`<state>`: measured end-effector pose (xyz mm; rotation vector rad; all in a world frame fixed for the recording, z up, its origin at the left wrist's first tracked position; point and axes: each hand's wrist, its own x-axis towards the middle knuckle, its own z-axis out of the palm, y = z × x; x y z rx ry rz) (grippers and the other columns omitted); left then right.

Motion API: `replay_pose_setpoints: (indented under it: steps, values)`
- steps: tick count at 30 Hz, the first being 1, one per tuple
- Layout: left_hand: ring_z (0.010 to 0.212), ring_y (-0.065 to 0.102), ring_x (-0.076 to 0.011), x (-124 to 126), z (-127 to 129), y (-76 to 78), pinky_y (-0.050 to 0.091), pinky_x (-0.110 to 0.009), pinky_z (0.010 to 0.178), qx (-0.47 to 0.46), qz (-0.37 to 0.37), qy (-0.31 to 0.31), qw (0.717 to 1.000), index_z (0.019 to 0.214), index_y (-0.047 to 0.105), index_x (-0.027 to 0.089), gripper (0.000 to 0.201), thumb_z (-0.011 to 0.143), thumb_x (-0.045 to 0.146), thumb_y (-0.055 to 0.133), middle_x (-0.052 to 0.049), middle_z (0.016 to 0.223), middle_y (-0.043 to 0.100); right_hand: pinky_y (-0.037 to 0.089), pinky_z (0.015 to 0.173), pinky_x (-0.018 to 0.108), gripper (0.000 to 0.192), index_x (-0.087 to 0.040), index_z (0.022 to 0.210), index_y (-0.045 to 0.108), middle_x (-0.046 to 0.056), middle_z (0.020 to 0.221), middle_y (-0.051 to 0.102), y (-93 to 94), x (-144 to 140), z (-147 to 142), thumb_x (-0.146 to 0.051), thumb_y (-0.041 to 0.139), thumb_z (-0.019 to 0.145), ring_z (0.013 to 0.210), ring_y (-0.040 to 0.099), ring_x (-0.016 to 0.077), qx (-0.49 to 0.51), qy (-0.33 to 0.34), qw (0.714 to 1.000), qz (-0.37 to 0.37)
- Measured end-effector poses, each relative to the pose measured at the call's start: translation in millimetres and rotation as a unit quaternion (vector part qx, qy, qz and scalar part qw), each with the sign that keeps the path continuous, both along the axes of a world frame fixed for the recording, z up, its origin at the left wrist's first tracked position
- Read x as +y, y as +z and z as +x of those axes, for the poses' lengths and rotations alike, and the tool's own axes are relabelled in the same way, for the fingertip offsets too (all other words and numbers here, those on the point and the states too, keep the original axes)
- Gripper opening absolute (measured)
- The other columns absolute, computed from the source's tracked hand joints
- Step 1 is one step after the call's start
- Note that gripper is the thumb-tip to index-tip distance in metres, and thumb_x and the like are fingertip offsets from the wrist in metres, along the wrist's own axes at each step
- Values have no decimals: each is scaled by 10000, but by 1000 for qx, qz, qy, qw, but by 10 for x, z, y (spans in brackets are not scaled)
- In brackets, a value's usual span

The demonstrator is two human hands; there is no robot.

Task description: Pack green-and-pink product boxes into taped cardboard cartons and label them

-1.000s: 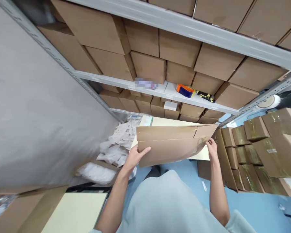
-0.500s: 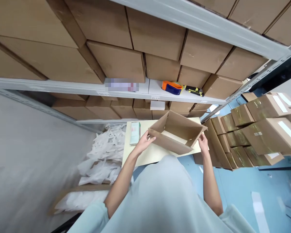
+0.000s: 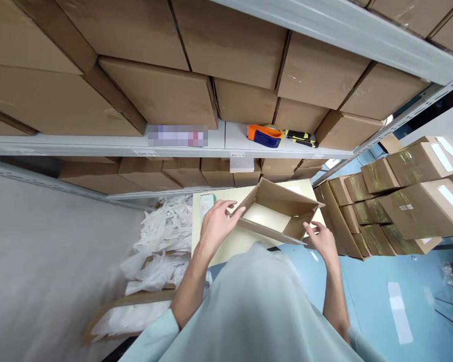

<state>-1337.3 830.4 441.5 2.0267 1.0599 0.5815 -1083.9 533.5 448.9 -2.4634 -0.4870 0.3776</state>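
An open brown cardboard box (image 3: 281, 193) is tilted over a pale yellow tabletop (image 3: 226, 249), which shows through its bottomless frame. My left hand (image 3: 217, 221) is at the box's left corner, thumb and fingers on either side of the edge. At the near right corner, my right hand (image 3: 322, 240) pinches the wall, its thumb toward the inside. Partly covered by my left hand, a small white and green carton (image 3: 207, 202) lies on the tabletop.
Brown boxes (image 3: 245, 40) fill the shelves ahead. An orange and blue tape dispenser (image 3: 265, 136) and black and yellow cutters (image 3: 301, 138) lie on the shelf (image 3: 234, 131). Taped boxes (image 3: 419, 208) are stacked at right. White scraps (image 3: 166, 226) are piled at left.
Both hands have shifted their grip on the box, the right moving to its near corner. The box has tipped, showing more tabletop through it. My left hand now covers part of the small carton.
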Motion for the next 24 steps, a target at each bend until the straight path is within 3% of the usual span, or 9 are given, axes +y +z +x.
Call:
replay_pose_setpoints:
  steps: [2, 4, 7, 11, 19, 24]
  values:
    - [765, 705, -238, 3, 122, 68, 500, -352, 744, 37, 29, -3, 999, 956, 852, 260, 217, 972, 421, 708, -59, 1021, 830, 442, 674, 341, 320, -250, 1070, 845, 66, 800, 821, 113, 119, -20, -517, 704, 964, 802, 769, 301, -45, 34, 997, -43]
    - [765, 705, -238, -13, 182, 113, 452, -353, 711, 65, 50, 4, 997, 864, 844, 268, 221, 980, 341, 671, -45, 972, 828, 363, 640, 326, 246, -245, 1019, 838, 58, 776, 796, 238, 234, 5, -378, 635, 972, 717, 710, 257, -87, 56, 992, -75]
    - [750, 708, -232, -114, 160, 172, 432, -353, 703, 80, 78, 28, 993, 890, 875, 272, 254, 1001, 345, 658, -41, 973, 837, 303, 632, 320, 272, -227, 1020, 839, 38, 697, 718, 426, 396, 131, -307, 580, 991, 632, 614, 214, -136, 99, 982, -84]
    - [711, 709, -217, -387, 90, 223, 425, -347, 688, 88, 108, 67, 988, 970, 899, 256, 275, 1030, 366, 654, -47, 958, 840, 293, 651, 307, 305, -204, 1166, 843, 34, 754, 724, 550, 660, 376, -296, 591, 1019, 666, 620, 196, -172, 196, 963, -68]
    - [725, 724, -210, -760, 261, 77, 470, -332, 687, 98, 90, 131, 982, 1050, 881, 247, 263, 1043, 367, 647, -66, 987, 829, 246, 624, 314, 317, -193, 1264, 804, 65, 987, 747, 275, 1040, 577, -266, 550, 1089, 655, 569, 149, -219, 337, 909, -109]
    - [827, 767, -227, -803, 374, 20, 521, -334, 746, 86, 59, 137, 985, 1102, 864, 262, 243, 1042, 390, 666, -61, 1071, 841, 339, 655, 304, 356, -215, 1297, 812, 81, 1031, 739, 53, 1037, 646, -398, 557, 1128, 719, 608, 175, -190, 332, 922, -50]
